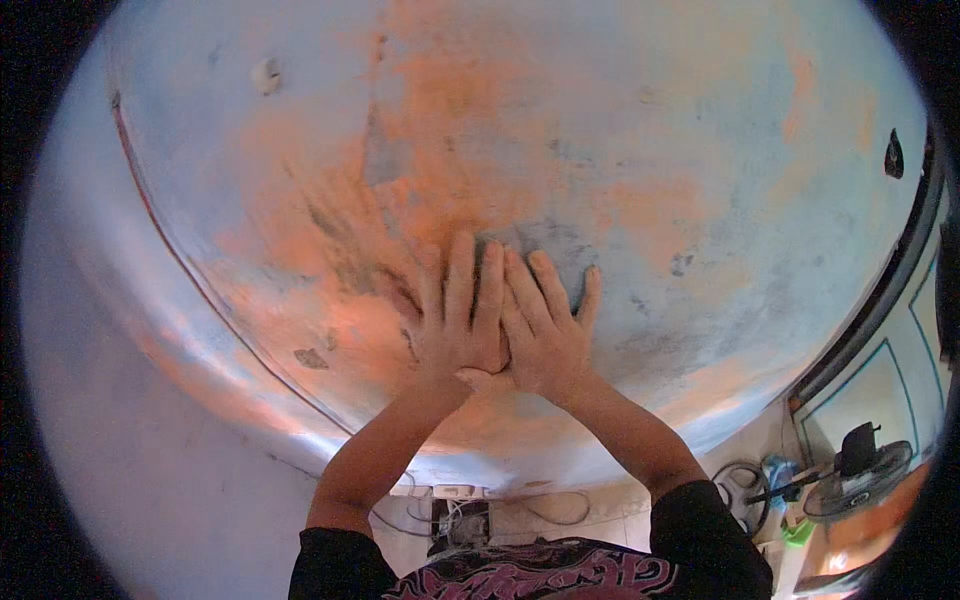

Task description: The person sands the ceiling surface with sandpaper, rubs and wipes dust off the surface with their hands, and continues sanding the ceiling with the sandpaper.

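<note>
My left hand (459, 319) lies flat against a worn painted wall (750, 225), with its fingers extended upward. Just beside it, my right hand (547, 330) is spread on the same surface, its fingers fanned. The two index fingers meet or nearly meet at the middle, and my right thumb reaches across the base of my left hand. Neither hand holds anything. Pale blue paint and orange patches cover the wall, with dark smudges around the fingers. A grey chipped spot (311, 358) shows to the left. The palms are hidden against the wall.
A thin reddish-brown line (176, 251), perhaps a cable, runs down the wall at left. Below are a power strip (459, 492) and loose cables (562, 517) near the floor. At right stand an electric fan (859, 491), a dark door frame (862, 341) and brown furniture (862, 536).
</note>
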